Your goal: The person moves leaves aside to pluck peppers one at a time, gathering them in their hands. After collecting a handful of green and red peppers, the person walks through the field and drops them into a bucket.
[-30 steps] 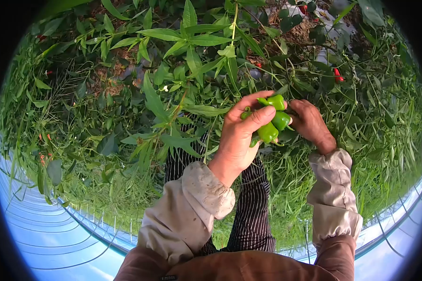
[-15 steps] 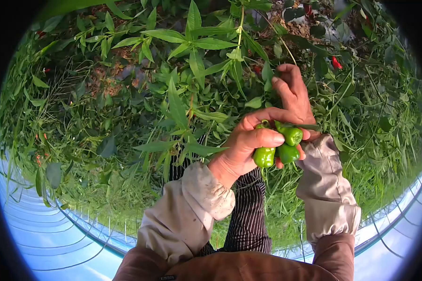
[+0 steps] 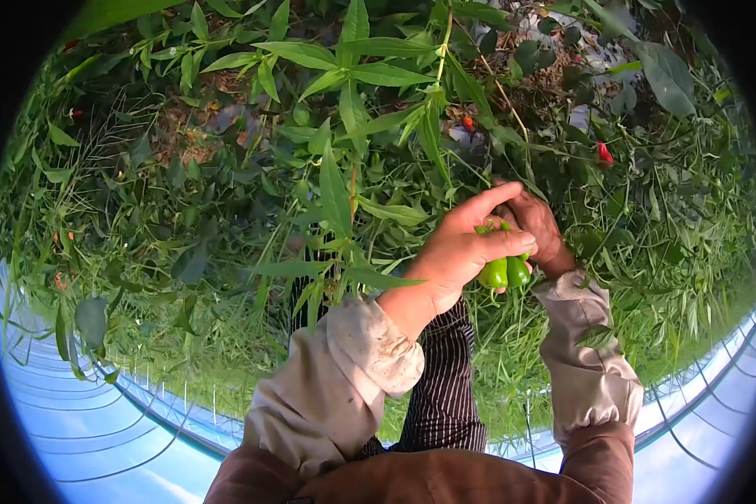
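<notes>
My left hand (image 3: 466,244) is closed around several green peppers (image 3: 495,274), with the thumb laid across their tops. The glossy lower ends of two peppers hang below the thumb. Close against it on the right is my right hand (image 3: 546,233), partly covered by the left hand. Its fingers are mostly hidden, so whether they grip anything does not show. Both hands are low over the leafy plants (image 3: 445,168).
Tall leafy stems (image 3: 349,76) rise in front of the hands. A red pepper (image 3: 604,154) hangs at the right, and another red one (image 3: 468,123) shows farther up. Grass (image 3: 512,370) surrounds my striped trouser legs (image 3: 445,378).
My right hand has drawn down and back against the left. The left hand has shifted slightly up and right, turning so that less of the green peppers shows.
</notes>
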### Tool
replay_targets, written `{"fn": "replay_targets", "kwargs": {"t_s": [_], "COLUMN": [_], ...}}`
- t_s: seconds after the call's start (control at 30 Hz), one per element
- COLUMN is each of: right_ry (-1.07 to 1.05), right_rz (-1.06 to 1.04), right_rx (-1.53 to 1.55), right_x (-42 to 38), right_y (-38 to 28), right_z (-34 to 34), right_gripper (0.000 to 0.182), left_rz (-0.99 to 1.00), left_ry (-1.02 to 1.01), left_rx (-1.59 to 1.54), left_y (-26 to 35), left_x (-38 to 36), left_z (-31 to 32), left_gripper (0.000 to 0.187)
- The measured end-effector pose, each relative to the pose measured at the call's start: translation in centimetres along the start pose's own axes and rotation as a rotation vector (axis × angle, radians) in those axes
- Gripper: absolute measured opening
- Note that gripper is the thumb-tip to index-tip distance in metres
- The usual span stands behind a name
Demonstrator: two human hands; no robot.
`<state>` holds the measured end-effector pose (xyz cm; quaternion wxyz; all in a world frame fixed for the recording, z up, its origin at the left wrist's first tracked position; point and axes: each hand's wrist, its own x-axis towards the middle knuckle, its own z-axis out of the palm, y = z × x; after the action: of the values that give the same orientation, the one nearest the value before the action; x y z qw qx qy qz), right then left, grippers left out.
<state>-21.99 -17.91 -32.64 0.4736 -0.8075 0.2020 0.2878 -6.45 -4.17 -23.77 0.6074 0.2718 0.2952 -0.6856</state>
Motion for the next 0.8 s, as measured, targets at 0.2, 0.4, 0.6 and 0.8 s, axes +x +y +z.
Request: {"fn": "replay_targets", "kwargs": {"t_s": [0.2,0.4,0.6,0.8], "right_ry": [0.338,0.156,0.216,0.017], "right_rz": [0.346,0.487,0.429,0.472], "right_rx": [0.068,-0.404,-0.597,-0.729], "right_x": [4.0,8.1,10.0,11.2], "right_y": [3.0,4.2,5.8,6.3], "right_z": [0.8,1.3,3.2,3.2], "right_gripper": [0.027,0.028,0.024,0.024], "left_rz": [-0.001,-0.004,0.015,0.04], "left_ry": [0.178,0.233,0.267,0.268], "left_rx": [0.283,0.15,0.116,0.14], "left_y": [-1.3,-1.0,-0.4,-0.5], "left_x": [0.4,0.5,0.5,0.6], "left_z": [-0.4,-0.3,-0.4,-0.8], "left_gripper": [0.051,0.028,0.025,0.024]}}
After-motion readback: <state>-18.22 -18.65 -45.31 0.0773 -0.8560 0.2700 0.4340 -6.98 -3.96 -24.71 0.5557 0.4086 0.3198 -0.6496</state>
